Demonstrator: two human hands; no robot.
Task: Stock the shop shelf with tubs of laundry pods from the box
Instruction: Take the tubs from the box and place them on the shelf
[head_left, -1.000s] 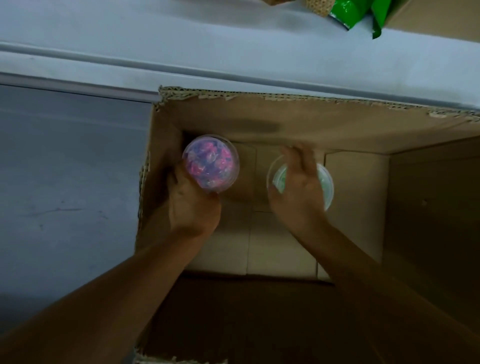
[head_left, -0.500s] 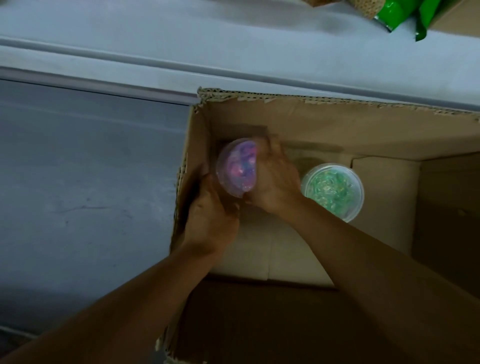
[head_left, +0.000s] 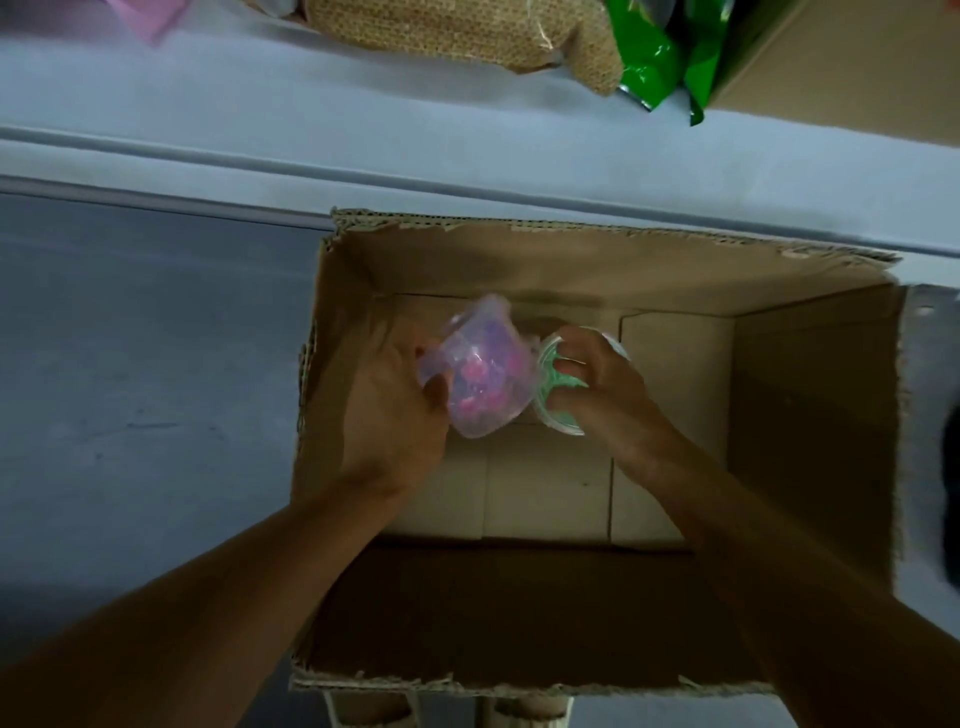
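Observation:
An open cardboard box (head_left: 810, 405) sits on the floor below me. My left hand (head_left: 395, 410) grips a clear tub of pink and purple laundry pods (head_left: 483, 374), tilted on its side and lifted inside the box. Just to its right, my right hand (head_left: 605, 384) curls over the lid of a tub of green pods (head_left: 558, 400), which is also tipped toward the pink one. The two tubs nearly touch. The box floor around them is bare cardboard.
The pale blue shelf (head_left: 363, 114) runs along the top, just beyond the box. On it lie a tan woven bag (head_left: 467, 31), green packets (head_left: 660, 67) and a cardboard carton (head_left: 852, 67) at the right. Grey floor (head_left: 145, 364) lies left of the box.
My right hand left the pink tub and moved right onto the green tub. My left hand now holds the pink tub alone, tilted and raised.

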